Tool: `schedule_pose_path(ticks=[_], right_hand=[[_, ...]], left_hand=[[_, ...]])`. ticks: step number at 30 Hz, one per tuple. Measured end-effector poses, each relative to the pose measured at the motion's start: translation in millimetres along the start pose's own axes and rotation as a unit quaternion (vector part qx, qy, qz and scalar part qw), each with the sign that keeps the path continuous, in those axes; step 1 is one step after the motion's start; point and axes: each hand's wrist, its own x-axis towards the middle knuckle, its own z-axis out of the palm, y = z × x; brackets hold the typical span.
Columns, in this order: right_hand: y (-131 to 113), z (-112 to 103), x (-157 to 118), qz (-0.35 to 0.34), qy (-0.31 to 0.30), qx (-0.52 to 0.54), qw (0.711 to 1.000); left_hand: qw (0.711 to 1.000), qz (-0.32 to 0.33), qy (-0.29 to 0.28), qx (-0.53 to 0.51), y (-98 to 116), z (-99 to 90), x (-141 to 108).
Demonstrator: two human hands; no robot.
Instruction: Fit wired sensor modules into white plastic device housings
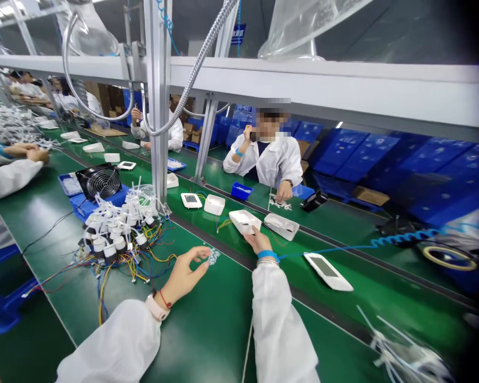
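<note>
The hands are apart: the right hand (259, 242) grips a tilted white plastic case (244, 221) at twelve o'clock, while the open left hand (183, 276) reaches small white pieces (213, 256) at eleven o'clock.

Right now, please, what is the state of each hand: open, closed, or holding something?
Left hand: partly open, holding nothing, fingertips near small white parts.
Right hand: holding a white plastic casing.

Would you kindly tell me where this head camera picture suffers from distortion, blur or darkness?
In the head view, wide-angle distortion bows the white overhead rail, the right edge darkens, and white plastic pieces at lower right blur; the right hand and white plastic casing look sharp.
</note>
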Motion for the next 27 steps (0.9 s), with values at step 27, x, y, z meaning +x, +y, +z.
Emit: schedule_pose_path(ticks=[27], right_hand=[[22, 45, -81, -0.235, -0.141, -0.315, 0.909]], left_hand=[[0.896, -0.041, 0.398, 0.191, -19, -194.4, -38]])
